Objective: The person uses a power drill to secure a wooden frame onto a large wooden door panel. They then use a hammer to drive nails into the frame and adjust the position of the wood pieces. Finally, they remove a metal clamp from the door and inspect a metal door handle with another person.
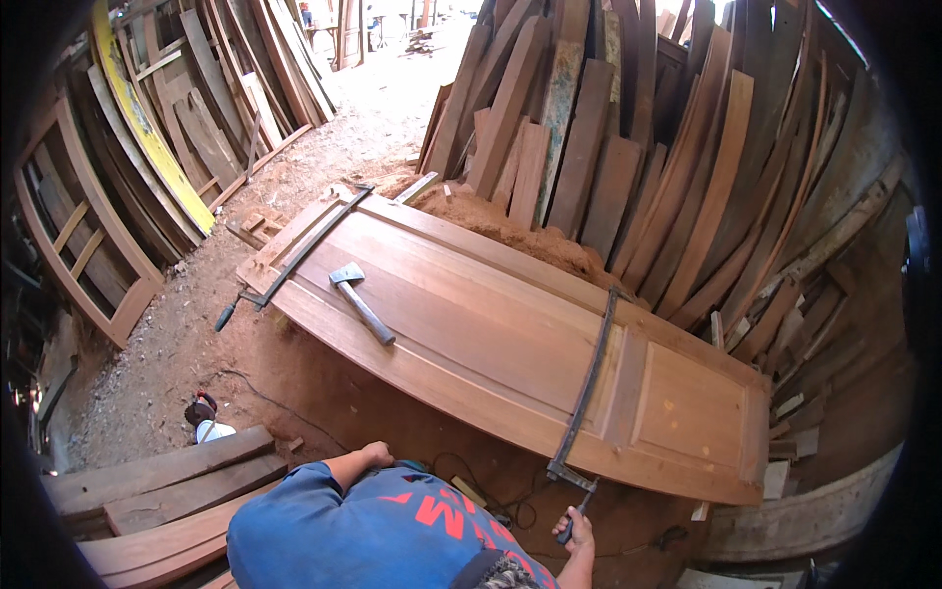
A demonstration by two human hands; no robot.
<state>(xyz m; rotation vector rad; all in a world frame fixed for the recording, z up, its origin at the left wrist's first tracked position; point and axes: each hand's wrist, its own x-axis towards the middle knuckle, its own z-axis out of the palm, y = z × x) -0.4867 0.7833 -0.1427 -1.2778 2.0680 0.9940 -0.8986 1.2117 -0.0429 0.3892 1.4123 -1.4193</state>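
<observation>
Likely clamp (590, 378) adjustment, near edge of door (471, 304).
Right hand (581, 535) closed round handle (564, 535) (left hand (377, 455) curled, contents unclear); next move probably calls for twisting.

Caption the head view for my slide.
Right hand gripping the handle of the near clamp, the far clamp also lying across the wooden door.

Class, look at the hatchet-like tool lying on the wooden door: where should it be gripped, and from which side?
Probably best by the lower part of its handle, coming from the person's near side. The handle is slim and straight, and its free end points toward the door's near edge, while the wider metal head lies farther off. The left hand is nearer.
</observation>
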